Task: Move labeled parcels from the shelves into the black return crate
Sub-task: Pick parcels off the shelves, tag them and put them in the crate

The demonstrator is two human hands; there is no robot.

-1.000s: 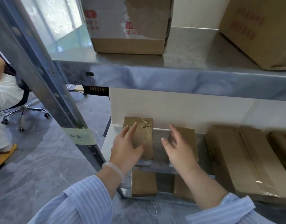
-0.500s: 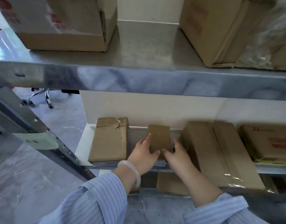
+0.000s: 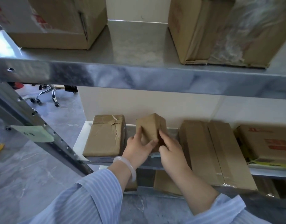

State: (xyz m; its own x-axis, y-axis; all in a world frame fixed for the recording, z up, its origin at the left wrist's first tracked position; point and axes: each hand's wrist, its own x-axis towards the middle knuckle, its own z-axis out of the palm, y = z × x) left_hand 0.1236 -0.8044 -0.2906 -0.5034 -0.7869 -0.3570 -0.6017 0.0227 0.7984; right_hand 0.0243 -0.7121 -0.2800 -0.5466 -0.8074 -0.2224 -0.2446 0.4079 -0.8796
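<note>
Left hand [image 3: 139, 147] and right hand [image 3: 169, 150] both grip the small parcel [image 3: 151, 126], one on each side, with fingers and thumbs curled round its lower edges. The small parcel is tilted, one corner raised toward the wall, and sits over the middle shelf [image 3: 130, 128] near its front edge. Whether its base is clear of the shelf cannot be determined, because the hands cover it. No label shows on the faces in view. Just to the left lies a flat parcel [image 3: 105, 135] with torn wrapping, separated from the small parcel by a strip of bare shelf. To the right, close beside the right hand, lies a long carton [image 3: 212, 151] sealed with clear tape, and beyond it a printed box [image 3: 268, 143] with red markings. More brown parcels [image 3: 165, 181] lie on the lower shelf beneath the hands. Two large cartons [image 3: 203, 29] stand well apart on the upper shelf [image 3: 139, 46]. A green note [image 3: 33, 133] is stuck to the shelf upright at left. The black return crate is not in view. Assessment: the current step is the pick-up of one parcel, at the grasp-and-lift stage; the carry and the deposit in the crate are not yet done. At least four further items lie on the middle and lower shelves, so the greater part of the task appears outstanding. How many parcels already lie in the crate cannot be determined.
</note>
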